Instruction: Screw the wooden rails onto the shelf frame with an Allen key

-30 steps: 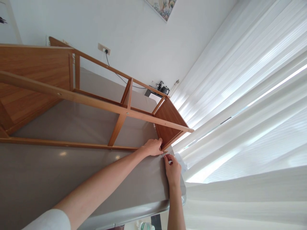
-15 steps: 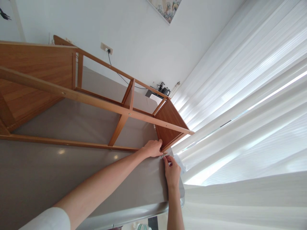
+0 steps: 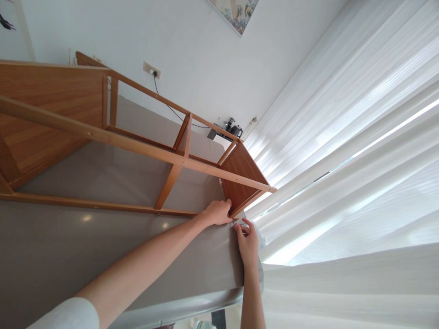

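Note:
A wooden shelf frame (image 3: pixel 137 151) lies on its side on a grey-covered table. My left hand (image 3: pixel 218 213) is closed around the near lower rail, where it meets the small end panel (image 3: pixel 243 176). Just right of it, below the rail's end, is my right hand (image 3: pixel 248 243). Its thumb and fingers are at a thin dark bent rod that looks like an Allen key (image 3: pixel 243 224), with the index finger raised a little. The rod's tip meets the rail's end, and the screw there is too small to make out.
The grey tabletop (image 3: pixel 164 256) ends at a rounded corner beside white curtains (image 3: pixel 343 219). Behind the frame, a dark appliance (image 3: pixel 234 130) stands by the wall, and a black cable (image 3: pixel 171 108) runs from a wall socket (image 3: pixel 152 70). Screw heads show along the rails.
The right hand's fingers have loosened and spread a little around the thin rod, with the index finger lifting. My left hand stays on the rail, and the frame keeps its place.

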Tool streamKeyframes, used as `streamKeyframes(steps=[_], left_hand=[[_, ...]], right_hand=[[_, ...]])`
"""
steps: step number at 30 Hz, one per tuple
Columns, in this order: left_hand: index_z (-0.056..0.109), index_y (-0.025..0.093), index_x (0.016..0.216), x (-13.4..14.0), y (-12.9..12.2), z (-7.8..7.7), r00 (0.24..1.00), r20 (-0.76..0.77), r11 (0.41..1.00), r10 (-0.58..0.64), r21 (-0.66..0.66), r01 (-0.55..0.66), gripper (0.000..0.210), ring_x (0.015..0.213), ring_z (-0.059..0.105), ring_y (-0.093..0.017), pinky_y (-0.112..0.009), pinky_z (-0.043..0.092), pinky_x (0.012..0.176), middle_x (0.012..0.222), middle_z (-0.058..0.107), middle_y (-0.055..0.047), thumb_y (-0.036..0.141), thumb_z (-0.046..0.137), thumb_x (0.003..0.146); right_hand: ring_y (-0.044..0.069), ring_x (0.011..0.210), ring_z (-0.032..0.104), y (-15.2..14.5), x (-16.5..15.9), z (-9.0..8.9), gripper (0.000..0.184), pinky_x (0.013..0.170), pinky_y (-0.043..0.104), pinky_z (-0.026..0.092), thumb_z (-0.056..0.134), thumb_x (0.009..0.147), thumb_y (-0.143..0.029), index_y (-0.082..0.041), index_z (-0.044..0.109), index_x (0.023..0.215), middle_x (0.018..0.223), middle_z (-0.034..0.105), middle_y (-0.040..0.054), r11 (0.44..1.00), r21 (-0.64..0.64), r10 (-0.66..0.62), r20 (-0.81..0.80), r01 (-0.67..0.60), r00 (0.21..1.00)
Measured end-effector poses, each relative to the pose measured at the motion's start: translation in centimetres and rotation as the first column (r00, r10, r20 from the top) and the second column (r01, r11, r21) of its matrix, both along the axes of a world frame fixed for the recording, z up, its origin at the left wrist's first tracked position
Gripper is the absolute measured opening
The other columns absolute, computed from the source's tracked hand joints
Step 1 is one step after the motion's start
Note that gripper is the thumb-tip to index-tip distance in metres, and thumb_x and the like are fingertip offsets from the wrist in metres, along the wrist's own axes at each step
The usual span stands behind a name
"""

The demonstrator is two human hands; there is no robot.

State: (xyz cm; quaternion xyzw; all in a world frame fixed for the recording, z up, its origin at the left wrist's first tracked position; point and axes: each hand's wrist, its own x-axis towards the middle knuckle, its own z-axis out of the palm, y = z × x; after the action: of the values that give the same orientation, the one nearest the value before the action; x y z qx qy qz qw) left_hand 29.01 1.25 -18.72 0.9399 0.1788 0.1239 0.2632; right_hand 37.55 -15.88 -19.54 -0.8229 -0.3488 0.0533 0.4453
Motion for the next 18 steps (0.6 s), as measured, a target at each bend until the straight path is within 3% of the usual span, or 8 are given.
streamKeyframes(steps=[13, 18], left_hand=[[0.051, 0.02, 0.112, -0.33, -0.45, 0.68, 1.0, -0.018, 1.0, 0.025, 0.014, -0.024, 0.057, 0.092, 0.07, -0.031, -0.037, 0.052, 0.074, 0.102, 0.071, -0.012, 0.059, 0.063, 0.072], [0.051, 0.02, 0.113, -0.35, -0.55, 0.77, 0.999, -0.023, 0.999, 0.038, 0.02, -0.037, 0.055, 0.091, 0.07, -0.031, -0.037, 0.052, 0.074, 0.103, 0.071, -0.012, 0.054, 0.064, 0.072]], right_hand=[[0.023, 0.083, 0.07, 0.15, 0.14, 0.02, 0.049, 0.081, 0.034, 0.049, 0.06, 0.083, -0.054, -0.019, 0.058, 0.116, 0.084, 0.075, 0.0029, 1.0, 0.0, 0.0, -0.026, 0.0, 1.0], [0.022, 0.078, 0.069, 0.16, 0.12, -0.11, 0.047, 0.077, 0.033, 0.049, 0.059, 0.084, -0.052, -0.019, 0.056, 0.117, 0.079, 0.073, 0.001, 1.0, -0.005, -0.006, 0.007, 0.006, 1.0]])
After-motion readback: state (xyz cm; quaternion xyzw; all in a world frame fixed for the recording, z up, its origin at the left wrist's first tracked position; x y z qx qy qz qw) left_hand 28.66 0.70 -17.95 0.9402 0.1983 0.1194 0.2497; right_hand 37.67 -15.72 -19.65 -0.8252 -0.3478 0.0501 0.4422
